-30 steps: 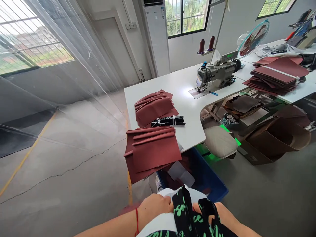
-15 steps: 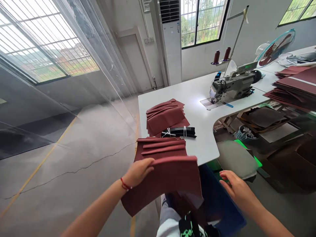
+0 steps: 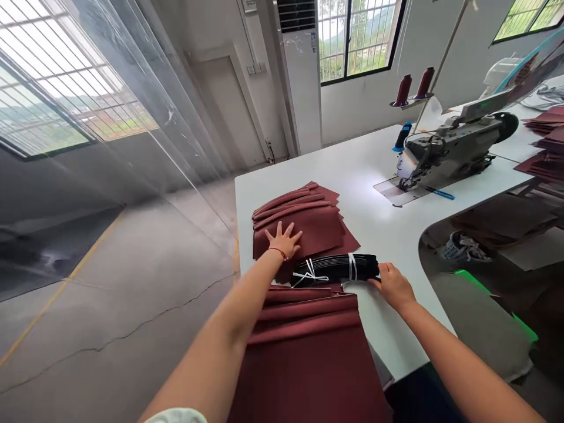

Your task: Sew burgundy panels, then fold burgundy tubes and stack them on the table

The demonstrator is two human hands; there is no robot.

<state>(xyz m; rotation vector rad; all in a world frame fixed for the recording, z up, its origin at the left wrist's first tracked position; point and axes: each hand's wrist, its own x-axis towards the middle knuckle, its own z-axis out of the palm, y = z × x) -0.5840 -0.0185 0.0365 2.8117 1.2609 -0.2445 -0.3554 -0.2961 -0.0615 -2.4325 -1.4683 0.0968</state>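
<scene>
The left hand (image 3: 284,239) lies spread on pleated maroon panels (image 3: 304,230) while the right hand (image 3: 393,286) curls round the end of a tied black strip bundle (image 3: 335,269) on the counter (image 3: 365,170) (probably light and springy, best held at its ties).

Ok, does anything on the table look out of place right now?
Yes: the near stack of maroon panels hangs past the edge of the white table, so it could slide off.

Maroon panels (image 3: 308,364) on a white table (image 3: 388,235)
Maroon fills 6 o'clock and 12 o'clock; black strips (image 3: 335,268) carry white ties (image 3: 351,266); a red cord (image 3: 277,252) circles the left wrist (image 3: 264,267); wine-red thread cones (image 3: 403,90) stand at 1 o'clock.
</scene>
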